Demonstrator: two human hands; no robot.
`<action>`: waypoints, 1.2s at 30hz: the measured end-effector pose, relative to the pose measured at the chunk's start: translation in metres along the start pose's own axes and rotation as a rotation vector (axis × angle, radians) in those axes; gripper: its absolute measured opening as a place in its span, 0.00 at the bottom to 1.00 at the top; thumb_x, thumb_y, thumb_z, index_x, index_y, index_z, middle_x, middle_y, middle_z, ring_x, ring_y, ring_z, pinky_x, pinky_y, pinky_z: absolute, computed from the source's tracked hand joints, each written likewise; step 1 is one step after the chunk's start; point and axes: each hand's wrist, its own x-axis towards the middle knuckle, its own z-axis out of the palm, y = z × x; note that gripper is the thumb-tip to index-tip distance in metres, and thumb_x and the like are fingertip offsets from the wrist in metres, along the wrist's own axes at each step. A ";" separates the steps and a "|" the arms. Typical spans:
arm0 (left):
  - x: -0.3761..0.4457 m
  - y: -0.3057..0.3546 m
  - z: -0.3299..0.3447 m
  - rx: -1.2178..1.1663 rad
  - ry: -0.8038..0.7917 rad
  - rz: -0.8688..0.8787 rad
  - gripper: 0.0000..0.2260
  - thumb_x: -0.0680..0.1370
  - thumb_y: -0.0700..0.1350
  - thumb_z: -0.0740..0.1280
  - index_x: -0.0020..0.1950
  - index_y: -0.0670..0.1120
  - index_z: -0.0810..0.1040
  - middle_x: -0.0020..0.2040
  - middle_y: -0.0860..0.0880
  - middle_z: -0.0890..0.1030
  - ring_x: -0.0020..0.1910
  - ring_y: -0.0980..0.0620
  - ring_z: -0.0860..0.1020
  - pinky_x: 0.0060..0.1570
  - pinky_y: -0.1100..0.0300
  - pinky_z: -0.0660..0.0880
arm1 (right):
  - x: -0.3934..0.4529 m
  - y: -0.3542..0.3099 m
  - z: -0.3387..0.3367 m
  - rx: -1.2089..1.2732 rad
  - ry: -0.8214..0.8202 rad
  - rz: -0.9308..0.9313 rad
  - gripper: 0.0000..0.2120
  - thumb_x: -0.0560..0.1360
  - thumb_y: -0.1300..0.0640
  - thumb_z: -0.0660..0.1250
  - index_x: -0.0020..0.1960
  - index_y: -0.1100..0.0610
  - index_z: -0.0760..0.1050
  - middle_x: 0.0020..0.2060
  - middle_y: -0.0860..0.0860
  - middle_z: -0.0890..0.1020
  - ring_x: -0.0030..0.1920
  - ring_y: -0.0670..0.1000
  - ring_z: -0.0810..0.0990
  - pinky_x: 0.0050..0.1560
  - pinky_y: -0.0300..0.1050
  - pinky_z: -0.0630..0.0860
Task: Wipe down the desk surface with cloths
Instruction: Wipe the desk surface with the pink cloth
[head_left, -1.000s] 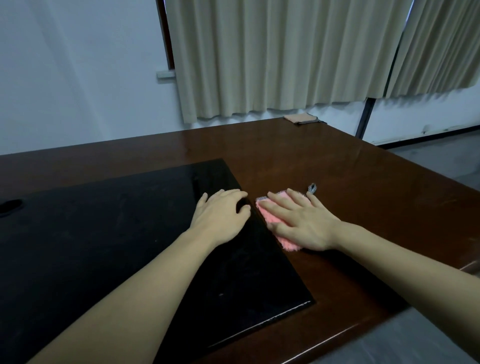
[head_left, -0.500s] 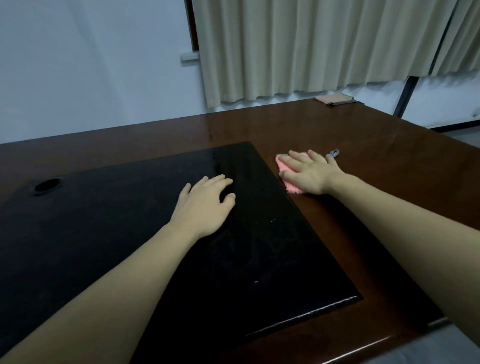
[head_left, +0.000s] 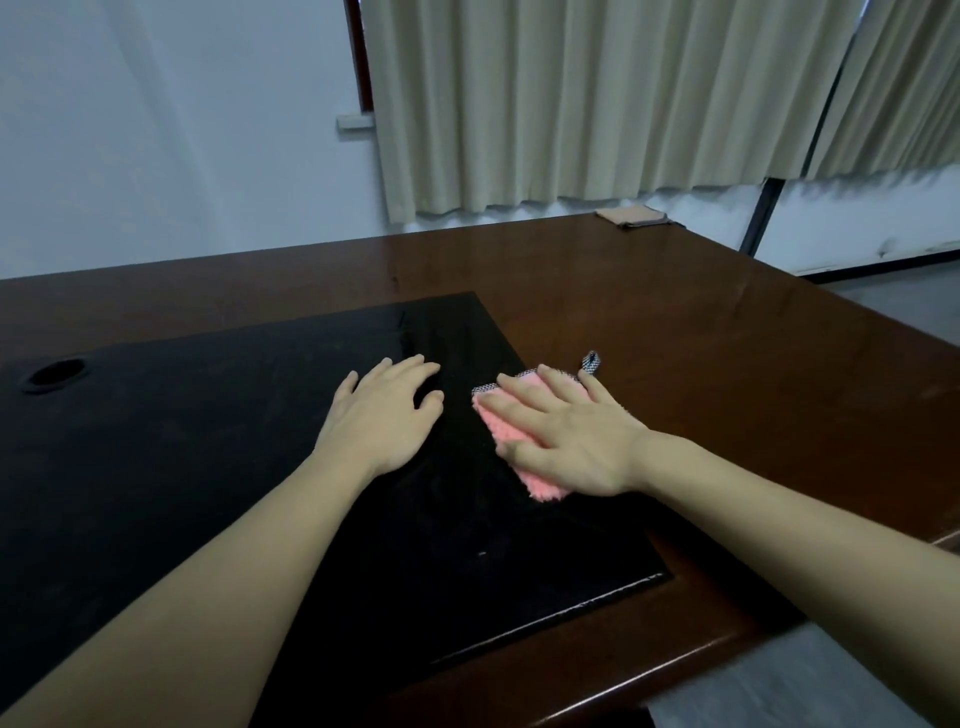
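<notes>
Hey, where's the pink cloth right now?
In the head view, the pink cloth lies under the right hand, at the black desk pad's right edge.

My right hand (head_left: 563, 431) drags the pink cloth (head_left: 511, 444) back toward me, onto the black pad's (head_left: 208, 441) edge.
</notes>
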 end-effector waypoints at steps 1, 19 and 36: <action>0.000 0.000 0.000 0.000 -0.002 0.002 0.22 0.85 0.57 0.53 0.80 0.58 0.61 0.82 0.57 0.58 0.81 0.51 0.53 0.80 0.44 0.47 | 0.000 0.000 -0.001 0.005 0.000 0.000 0.29 0.82 0.33 0.44 0.80 0.33 0.38 0.81 0.40 0.40 0.81 0.54 0.37 0.79 0.63 0.37; -0.003 -0.002 -0.001 -0.068 0.016 0.012 0.22 0.84 0.57 0.55 0.79 0.58 0.63 0.81 0.57 0.59 0.81 0.53 0.53 0.80 0.45 0.47 | 0.064 0.002 -0.012 0.036 0.030 0.124 0.29 0.83 0.35 0.45 0.81 0.36 0.40 0.82 0.41 0.43 0.82 0.57 0.41 0.78 0.65 0.39; -0.031 -0.081 -0.042 -0.003 0.018 -0.111 0.22 0.85 0.55 0.56 0.80 0.54 0.63 0.81 0.53 0.60 0.81 0.47 0.54 0.78 0.41 0.49 | 0.075 -0.022 -0.010 0.039 0.049 0.067 0.29 0.82 0.34 0.46 0.80 0.33 0.41 0.82 0.40 0.44 0.82 0.54 0.41 0.78 0.63 0.39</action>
